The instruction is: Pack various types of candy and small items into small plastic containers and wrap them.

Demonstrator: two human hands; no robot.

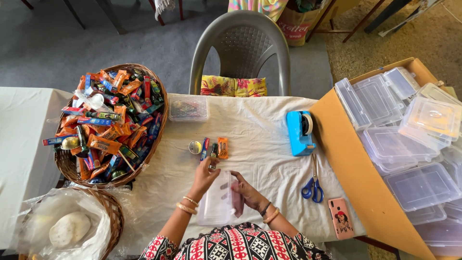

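Note:
A clear plastic box (217, 202) lies on the white tablecloth (269, 125) right in front of me. My left hand (204, 176) grips its upper left edge. My right hand (243, 188) reaches inside the box from the right, fingers on something dark red that I cannot make out. Just beyond the box sit a small round tin (195, 147), a blue sachet (205, 149), a small dark bottle (213, 153) and an orange packet (223, 148) in a row.
A wicker basket (157, 139) full of packets stands at left, a second basket (114, 212) with a bagged white item below it. A filled clear box (188, 108), blue tape dispenser (300, 133), blue scissors (313, 185), phone (340, 218), cardboard box (356, 168) of clear containers, grey chair (240, 48).

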